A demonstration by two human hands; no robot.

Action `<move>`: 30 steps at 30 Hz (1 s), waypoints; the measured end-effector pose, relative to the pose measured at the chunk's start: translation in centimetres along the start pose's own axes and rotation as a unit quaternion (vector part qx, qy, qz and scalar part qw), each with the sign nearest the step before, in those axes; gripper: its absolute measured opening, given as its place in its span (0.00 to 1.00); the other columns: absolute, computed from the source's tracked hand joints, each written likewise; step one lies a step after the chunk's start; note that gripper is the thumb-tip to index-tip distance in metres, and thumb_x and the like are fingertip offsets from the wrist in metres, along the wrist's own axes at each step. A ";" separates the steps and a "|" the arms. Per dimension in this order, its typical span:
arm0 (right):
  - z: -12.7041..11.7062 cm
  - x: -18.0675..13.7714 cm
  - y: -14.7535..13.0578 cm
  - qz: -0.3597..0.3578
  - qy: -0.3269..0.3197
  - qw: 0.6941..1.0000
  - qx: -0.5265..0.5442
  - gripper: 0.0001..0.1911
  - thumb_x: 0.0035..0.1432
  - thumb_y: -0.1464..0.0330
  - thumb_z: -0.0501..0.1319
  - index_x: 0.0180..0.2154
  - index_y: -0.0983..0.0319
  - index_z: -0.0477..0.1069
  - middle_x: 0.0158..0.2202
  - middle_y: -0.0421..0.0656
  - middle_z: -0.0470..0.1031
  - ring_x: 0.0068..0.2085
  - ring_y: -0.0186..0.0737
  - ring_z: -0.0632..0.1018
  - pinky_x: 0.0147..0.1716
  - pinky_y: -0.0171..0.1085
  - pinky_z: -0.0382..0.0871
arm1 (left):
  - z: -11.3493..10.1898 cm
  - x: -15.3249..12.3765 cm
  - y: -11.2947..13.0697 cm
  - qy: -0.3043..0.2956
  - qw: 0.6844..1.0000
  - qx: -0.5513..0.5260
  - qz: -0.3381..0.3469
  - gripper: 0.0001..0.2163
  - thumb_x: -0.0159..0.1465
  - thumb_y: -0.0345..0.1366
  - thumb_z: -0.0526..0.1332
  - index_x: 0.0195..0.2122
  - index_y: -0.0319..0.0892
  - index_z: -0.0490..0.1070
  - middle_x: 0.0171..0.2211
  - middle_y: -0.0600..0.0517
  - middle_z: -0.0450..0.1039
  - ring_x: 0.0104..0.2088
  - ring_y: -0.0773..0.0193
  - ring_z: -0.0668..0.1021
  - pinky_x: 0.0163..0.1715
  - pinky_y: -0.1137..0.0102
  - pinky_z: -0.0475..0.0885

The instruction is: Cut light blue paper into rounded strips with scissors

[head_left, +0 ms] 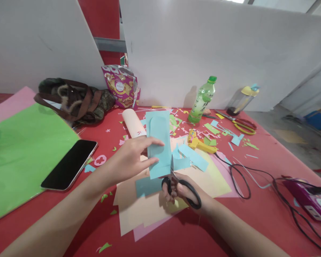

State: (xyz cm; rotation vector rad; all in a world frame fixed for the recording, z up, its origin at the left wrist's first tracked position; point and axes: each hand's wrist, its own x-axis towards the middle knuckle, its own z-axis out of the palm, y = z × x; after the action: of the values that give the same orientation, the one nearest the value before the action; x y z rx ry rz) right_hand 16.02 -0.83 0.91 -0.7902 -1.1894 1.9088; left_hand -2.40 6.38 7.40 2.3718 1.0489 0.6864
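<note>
My left hand [133, 157] grips a light blue paper [159, 132] by its left side, with the fingers across its face. The paper is a tall rectangle with a fold or outline near its top, held above a stack of sheets. My right hand [179, 187] has its fingers in the black handles of a pair of scissors [172, 167]. The blades point up at the lower right edge of the blue paper. Right of the blades is a blue strip [181, 163]; whether it is still joined to the paper I cannot tell.
Peach and yellow sheets [133, 214] lie beneath my hands. At left are a phone [69, 164] and green sheets [18, 153]. A yellow glue gun [202, 145] trails a black cable. Behind stand a green bottle [202, 101], a snack bag [120, 85] and red-handled shears [243, 125].
</note>
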 end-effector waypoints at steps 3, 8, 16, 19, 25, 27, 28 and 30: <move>0.0 0.0 0.0 -0.001 -0.001 1.000 -0.008 0.28 0.45 0.51 0.57 0.40 0.67 0.65 0.26 0.42 0.66 0.24 0.30 0.66 0.21 0.31 0.57 | 0.0 0.0 0.0 -0.001 1.000 -0.001 -0.002 0.13 0.55 0.34 0.58 0.42 0.43 0.66 0.34 0.53 0.71 0.29 0.67 0.73 0.29 0.75 0.69; -0.3 0.0 0.2 -0.014 -0.010 0.999 -0.027 0.28 0.47 0.51 0.56 0.41 0.67 0.64 0.24 0.41 0.65 0.22 0.29 0.65 0.21 0.31 0.57 | 0.1 0.0 0.0 -0.002 1.000 -0.014 -0.009 0.13 0.55 0.34 0.57 0.42 0.43 0.65 0.36 0.52 0.71 0.30 0.67 0.74 0.29 0.75 0.69; -0.1 -0.1 -0.1 -0.023 0.007 0.998 -0.062 0.30 0.48 0.51 0.55 0.42 0.69 0.63 0.22 0.39 0.64 0.20 0.27 0.63 0.20 0.31 0.55 | 0.0 0.0 0.2 0.003 1.000 -0.001 -0.015 0.12 0.54 0.33 0.58 0.41 0.42 0.66 0.36 0.53 0.71 0.31 0.68 0.73 0.28 0.77 0.68; -0.1 0.0 0.0 -0.026 0.015 0.997 -0.069 0.29 0.48 0.50 0.54 0.41 0.69 0.64 0.21 0.38 0.63 0.19 0.27 0.63 0.19 0.31 0.55 | 0.0 0.0 0.3 0.006 1.000 0.006 -0.013 0.12 0.54 0.32 0.58 0.41 0.42 0.66 0.35 0.53 0.71 0.31 0.67 0.73 0.28 0.77 0.67; -0.1 0.0 0.1 -0.034 0.019 0.996 -0.085 0.28 0.48 0.51 0.54 0.41 0.69 0.64 0.20 0.37 0.62 0.18 0.27 0.62 0.17 0.31 0.54 | 0.0 0.0 0.4 0.005 1.000 0.016 -0.017 0.13 0.55 0.34 0.58 0.42 0.42 0.66 0.35 0.52 0.71 0.33 0.65 0.73 0.28 0.76 0.68; 0.0 0.0 0.0 -0.034 0.024 0.995 -0.088 0.28 0.48 0.51 0.54 0.40 0.69 0.63 0.20 0.37 0.62 0.18 0.27 0.62 0.17 0.31 0.54 | 0.0 0.0 0.3 0.006 1.000 0.019 -0.017 0.13 0.55 0.34 0.58 0.42 0.42 0.66 0.36 0.51 0.71 0.33 0.65 0.73 0.28 0.75 0.68; 0.0 0.0 -0.1 -0.034 0.027 0.995 -0.090 0.28 0.48 0.51 0.54 0.40 0.69 0.63 0.20 0.37 0.62 0.18 0.27 0.63 0.17 0.31 0.54 | 0.1 -0.1 0.3 0.007 1.000 0.019 -0.015 0.13 0.55 0.34 0.58 0.42 0.42 0.66 0.35 0.51 0.71 0.33 0.65 0.73 0.28 0.75 0.68; 0.1 0.0 -0.2 -0.032 0.031 0.995 -0.092 0.28 0.48 0.50 0.53 0.40 0.69 0.63 0.20 0.37 0.62 0.17 0.27 0.63 0.17 0.31 0.54 | 0.1 -0.1 0.2 0.010 1.000 0.019 -0.013 0.13 0.55 0.35 0.57 0.42 0.43 0.66 0.35 0.52 0.71 0.33 0.65 0.73 0.28 0.75 0.68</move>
State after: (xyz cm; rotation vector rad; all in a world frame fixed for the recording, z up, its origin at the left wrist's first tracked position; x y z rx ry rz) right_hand 16.02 -0.84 1.10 -0.8903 -1.3497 1.7281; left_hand -2.27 6.16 7.43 2.3825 1.1096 0.6888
